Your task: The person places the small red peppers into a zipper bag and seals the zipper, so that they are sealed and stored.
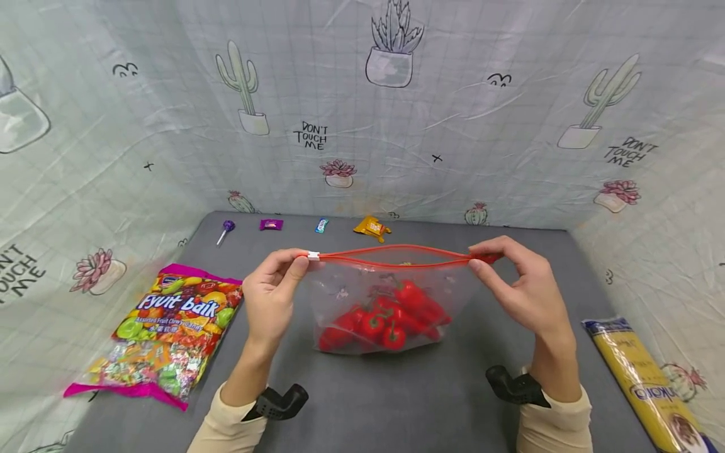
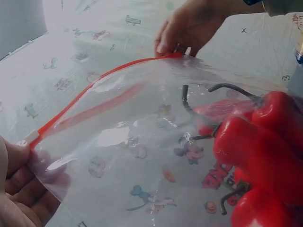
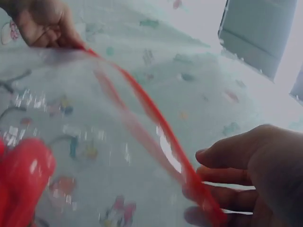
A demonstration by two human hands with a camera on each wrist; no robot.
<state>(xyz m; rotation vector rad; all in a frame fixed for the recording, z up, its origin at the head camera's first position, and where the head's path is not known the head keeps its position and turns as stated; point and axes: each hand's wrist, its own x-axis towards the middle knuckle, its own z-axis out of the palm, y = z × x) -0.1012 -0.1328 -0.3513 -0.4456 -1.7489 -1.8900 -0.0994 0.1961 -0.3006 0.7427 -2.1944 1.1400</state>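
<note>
A clear zip bag (image 1: 340, 286) with a red zip edge hangs between the two hands, its mouth gaping in the middle. Inside, at the bottom, lie several red peppers (image 1: 391, 318) with dark green stems. At the left end, the left hand (image 1: 272, 296) pinches the bag's corner beside the white slider (image 1: 313, 256). The right hand (image 1: 521, 289) pinches the opposite end of the red edge between thumb and fingers. In the left wrist view, the peppers (image 2: 265, 156) sit low in the bag, and small cartoon prints show on the plastic.
A fruit candy bag (image 1: 170, 327) lies at the left. Along the back are a purple lollipop (image 1: 228, 226), a purple wrapped sweet (image 1: 271, 224), a small blue packet (image 1: 321, 225) and an orange packet (image 1: 371, 228). A yellow pasta packet (image 1: 646, 384) lies at the right.
</note>
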